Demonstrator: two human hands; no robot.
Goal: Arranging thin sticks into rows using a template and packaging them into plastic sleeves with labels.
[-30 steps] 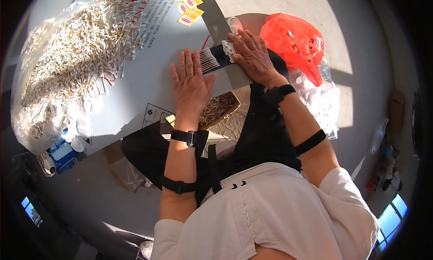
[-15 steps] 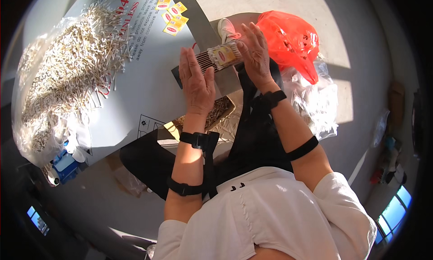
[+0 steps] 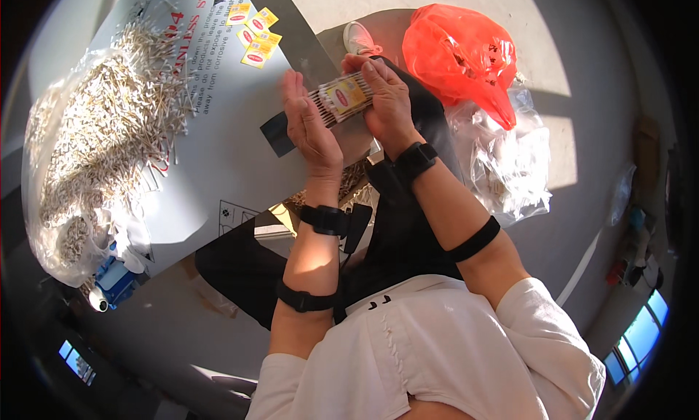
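Small yellow labels with red ovals point(image 3: 253, 36) lie scattered on the grey bench point(image 3: 218, 151), up and left of the fingers. Both hands press a flat row of thin pale sticks point(image 3: 342, 98) between them; a yellow label with a red oval is stuck across its middle. The left hand point(image 3: 309, 125) lies flat against one end, fingers straight; the right hand point(image 3: 386, 92) curls over the other. Right of the fingers sits an orange plastic bag point(image 3: 459, 56) above a clear bag point(image 3: 510, 165) of pale pieces. Far left, a clear bag holds a heap of loose sticks point(image 3: 102, 129).

yellow labels point(image 3: 253, 34) on table, labelled bundle point(image 3: 342, 97)
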